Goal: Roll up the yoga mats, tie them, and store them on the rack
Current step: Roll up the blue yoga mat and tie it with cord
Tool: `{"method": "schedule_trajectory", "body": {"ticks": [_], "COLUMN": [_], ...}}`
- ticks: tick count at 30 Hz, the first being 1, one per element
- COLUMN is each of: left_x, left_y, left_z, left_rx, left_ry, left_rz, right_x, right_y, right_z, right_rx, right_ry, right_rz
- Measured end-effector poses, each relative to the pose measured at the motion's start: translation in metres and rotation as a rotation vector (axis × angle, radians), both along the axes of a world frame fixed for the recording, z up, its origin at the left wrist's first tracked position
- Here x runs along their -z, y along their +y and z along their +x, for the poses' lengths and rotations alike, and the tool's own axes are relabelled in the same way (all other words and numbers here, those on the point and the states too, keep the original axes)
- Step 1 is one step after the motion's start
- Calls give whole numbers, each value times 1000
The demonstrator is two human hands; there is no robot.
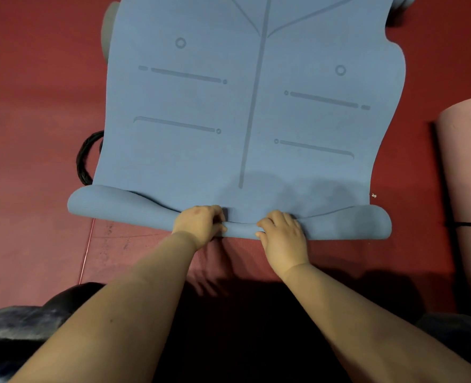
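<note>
A blue yoga mat (250, 106) with darker alignment lines lies flat on the red floor, stretching away from me. Its near end is curled into a thin roll (118, 203) that runs across the view. My left hand (198, 222) grips the roll just left of the middle, fingers curled over it. My right hand (282, 234) grips it just right of the middle in the same way. The roll is tight between my hands and looser toward both ends.
A rolled pink mat (466, 189) with a black tie around it lies at the right edge. A black cord loop (86, 158) sticks out from under the blue mat's left side. A grey object (107, 31) peeks out at the upper left.
</note>
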State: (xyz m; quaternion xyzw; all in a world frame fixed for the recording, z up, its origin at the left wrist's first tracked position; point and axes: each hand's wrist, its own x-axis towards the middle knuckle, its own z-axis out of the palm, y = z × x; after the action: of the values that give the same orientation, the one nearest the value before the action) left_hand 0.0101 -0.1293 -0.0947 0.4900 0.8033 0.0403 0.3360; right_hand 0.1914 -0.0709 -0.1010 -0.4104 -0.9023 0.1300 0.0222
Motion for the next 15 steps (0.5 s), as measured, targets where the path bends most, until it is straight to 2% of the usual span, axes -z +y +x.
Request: {"method": "schedule_trajectory", "body": {"ticks": [5, 8, 11, 15], "left_x": [2, 6, 5, 14], "left_y": [14, 14, 5, -20], "left_z": [0, 4, 12, 22], "left_rx": [8, 65, 85, 48], "left_ry": [0, 162, 308, 287], "left_rz": [-27, 25, 207, 423], "right_x": [6, 9, 10, 6], "right_y": [-21, -20, -8, 5], "right_z": [11, 12, 1, -2], "right_rx": [-38, -67, -33, -22], "right_ry": [-8, -32, -49, 7], "right_rz": [120, 184, 174, 41]}}
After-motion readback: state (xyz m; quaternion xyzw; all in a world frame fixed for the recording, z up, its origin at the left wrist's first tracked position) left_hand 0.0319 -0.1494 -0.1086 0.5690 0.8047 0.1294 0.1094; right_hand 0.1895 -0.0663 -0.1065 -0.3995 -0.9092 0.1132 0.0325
